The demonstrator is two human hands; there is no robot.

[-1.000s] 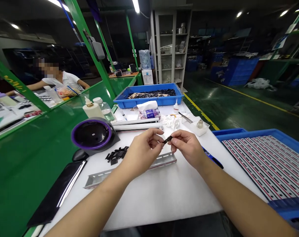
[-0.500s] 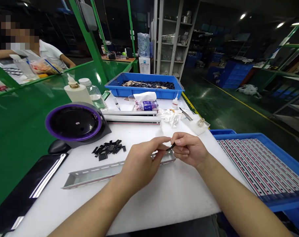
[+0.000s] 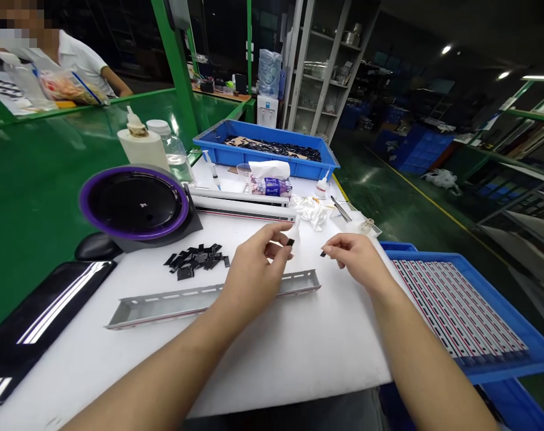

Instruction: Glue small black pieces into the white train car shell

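Clip: pinched in left hand fingertips. Right hand, apart, pinches a small dark bit. Rail below both hands; clip pile left remains.

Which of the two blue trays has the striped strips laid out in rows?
The blue tray on the right, beside the right hand. It holds rows of red-and-white striped strips; the far blue tray holds loose black pieces instead.
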